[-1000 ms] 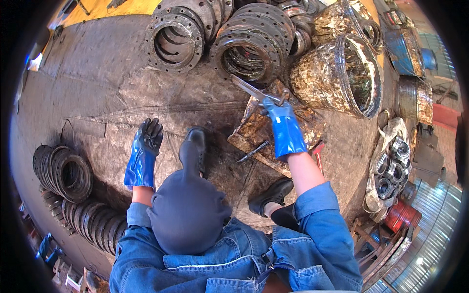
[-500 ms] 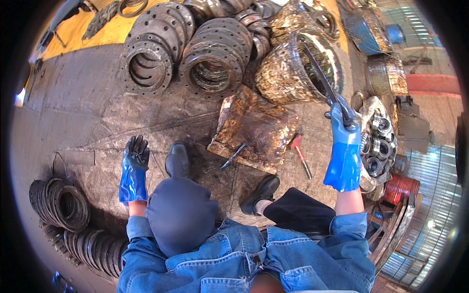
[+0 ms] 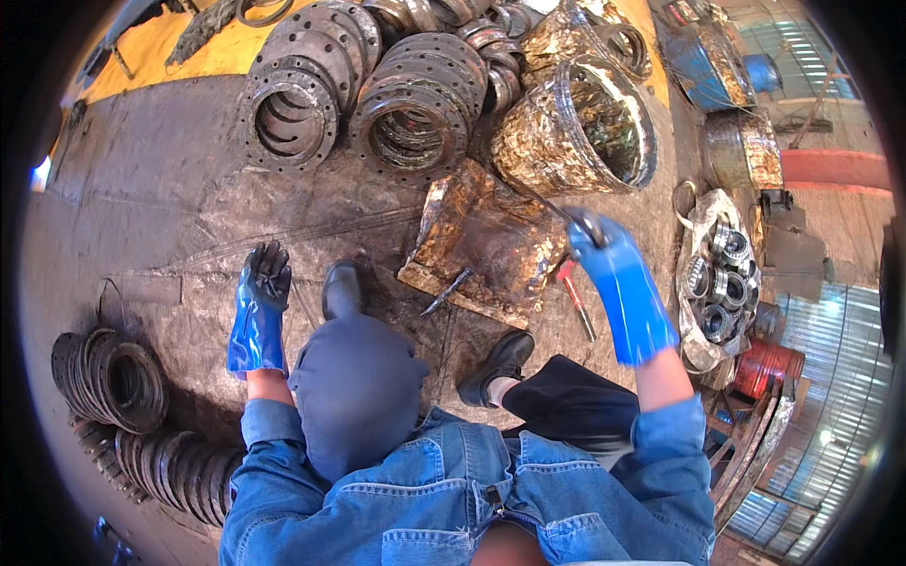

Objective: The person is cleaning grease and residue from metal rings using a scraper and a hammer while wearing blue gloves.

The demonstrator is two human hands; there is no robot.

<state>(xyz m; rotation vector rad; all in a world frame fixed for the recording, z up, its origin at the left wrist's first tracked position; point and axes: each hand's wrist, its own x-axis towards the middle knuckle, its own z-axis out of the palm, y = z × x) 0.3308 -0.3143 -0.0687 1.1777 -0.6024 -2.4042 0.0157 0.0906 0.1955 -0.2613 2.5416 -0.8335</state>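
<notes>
My right hand (image 3: 596, 238), in a blue rubber glove with a dark stain, is closed round the handle end of a long thin dark blade-like tool (image 3: 540, 198). Motion blurs the grip a little. The tool points up and left over a grease-smeared brown sheet (image 3: 491, 241) on the floor. Just above lies a greasy drum (image 3: 538, 141), tipped with its mouth toward the right. My left hand (image 3: 264, 292), gloved in blue with blackened fingers, is held out open over the floor and holds nothing. A dark pointed tool (image 3: 446, 291) rests on the sheet, and a red-headed hammer (image 3: 578, 300) lies beside it.
Stacks of bolt-holed metal rings (image 3: 411, 127) stand at the far side. More rings (image 3: 132, 387) sit at the left. A pale sack of bearings (image 3: 722, 283) lies at the right, near a red can (image 3: 764, 368). My shoe (image 3: 495, 366) is close to the sheet.
My right hand has moved left and nearer, bringing the blade-like tool out of the drum's mouth to over the sheet. My left hand has barely moved.
</notes>
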